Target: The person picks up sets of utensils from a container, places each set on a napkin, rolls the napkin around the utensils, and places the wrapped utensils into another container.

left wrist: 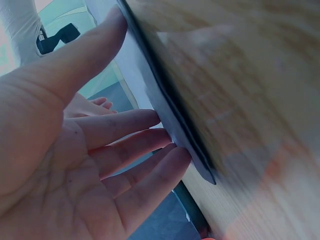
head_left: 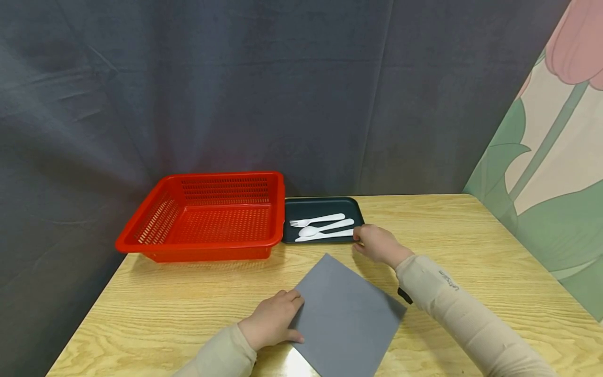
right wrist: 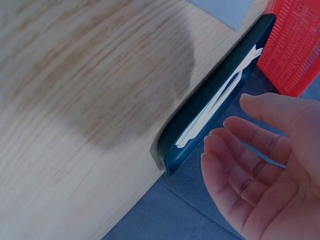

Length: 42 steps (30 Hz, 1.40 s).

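Note:
A grey square placemat (head_left: 348,319) lies turned like a diamond on the table. My left hand (head_left: 275,320) rests at its left edge, and the left wrist view shows the thumb and fingertips touching that edge with the fingers extended. Behind the mat, a dark tray (head_left: 311,206) holds a white fork (head_left: 320,220), a white spoon (head_left: 325,228) and a white knife (head_left: 327,235). My right hand (head_left: 377,243) is by the tray's front right corner, close to the knife's handle end. In the right wrist view its fingers are loosely bent, with nothing between them and the thumb.
To the left of the tray stands a red plastic basket (head_left: 198,251) with perforated walls, its right rim beside the tray. The wooden table (head_left: 447,225) extends to the right. A dark curtain (head_left: 282,94) hangs behind it, and a flower-patterned panel (head_left: 556,157) borders the right side.

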Motion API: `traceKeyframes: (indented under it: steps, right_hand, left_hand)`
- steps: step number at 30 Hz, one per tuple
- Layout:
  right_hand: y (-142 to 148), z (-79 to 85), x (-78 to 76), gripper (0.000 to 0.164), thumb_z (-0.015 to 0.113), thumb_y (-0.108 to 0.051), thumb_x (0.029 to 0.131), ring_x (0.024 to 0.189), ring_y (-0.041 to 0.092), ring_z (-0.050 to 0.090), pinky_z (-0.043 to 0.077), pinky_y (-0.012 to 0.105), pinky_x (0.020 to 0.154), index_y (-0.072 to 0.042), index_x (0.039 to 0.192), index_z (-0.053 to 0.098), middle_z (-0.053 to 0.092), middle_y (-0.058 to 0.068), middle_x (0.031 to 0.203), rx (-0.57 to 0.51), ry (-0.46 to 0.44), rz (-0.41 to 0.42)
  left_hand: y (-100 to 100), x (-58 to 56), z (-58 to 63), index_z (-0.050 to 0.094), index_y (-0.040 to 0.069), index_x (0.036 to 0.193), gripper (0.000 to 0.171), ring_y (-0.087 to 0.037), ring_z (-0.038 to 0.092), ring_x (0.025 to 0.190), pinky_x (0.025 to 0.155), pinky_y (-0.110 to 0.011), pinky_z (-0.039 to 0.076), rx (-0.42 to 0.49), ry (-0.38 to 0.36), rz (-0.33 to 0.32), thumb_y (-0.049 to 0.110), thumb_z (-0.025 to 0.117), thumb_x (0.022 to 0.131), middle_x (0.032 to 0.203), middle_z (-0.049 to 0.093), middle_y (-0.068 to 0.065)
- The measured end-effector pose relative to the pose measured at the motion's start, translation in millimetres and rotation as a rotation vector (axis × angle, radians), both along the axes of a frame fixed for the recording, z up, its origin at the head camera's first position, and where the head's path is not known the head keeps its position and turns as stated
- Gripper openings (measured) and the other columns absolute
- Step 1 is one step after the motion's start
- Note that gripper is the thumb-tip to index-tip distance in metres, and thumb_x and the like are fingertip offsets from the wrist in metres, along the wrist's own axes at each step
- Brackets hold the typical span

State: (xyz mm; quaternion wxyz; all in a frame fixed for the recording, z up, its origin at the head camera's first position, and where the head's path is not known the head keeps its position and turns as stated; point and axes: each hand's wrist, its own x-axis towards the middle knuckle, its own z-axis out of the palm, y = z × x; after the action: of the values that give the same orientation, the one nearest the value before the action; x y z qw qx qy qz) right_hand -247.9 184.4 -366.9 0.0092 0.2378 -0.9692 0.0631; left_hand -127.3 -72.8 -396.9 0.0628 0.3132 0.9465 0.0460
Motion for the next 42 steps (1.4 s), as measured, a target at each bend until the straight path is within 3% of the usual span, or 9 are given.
traceKeyframes:
  steps: [20, 42]
  right_hand:
    - [-4.2, 0.6, -11.4, 0.008, 0.066, -0.011, 0.084, 0.070, 0.019, 0.062, 0.051, 0.031, 0.059, -0.003, 0.085, 0.064, 0.066, 0.010, 0.081, 0.015, 0.009, -0.002]
    - [-10.9, 2.3, -20.5, 0.011, 0.064, -0.010, 0.086, 0.080, 0.025, 0.065, 0.053, 0.034, 0.063, -0.002, 0.094, 0.065, 0.068, 0.014, 0.091, 0.067, -0.037, -0.029]
  left_hand:
    - [0.0, 0.0, -0.3, 0.059, 0.006, 0.118, 0.068, -0.017, 0.056, 0.097, 0.078, -0.025, 0.051, -0.006, 0.001, -0.004, 0.049, 0.077, 0.068, 0.117, 0.059, -0.002]
    - [0.4, 1.1, 1.6, 0.059, 0.006, 0.119, 0.068, -0.017, 0.056, 0.098, 0.077, -0.027, 0.052, -0.006, -0.013, 0.004, 0.048, 0.077, 0.068, 0.117, 0.059, -0.003]
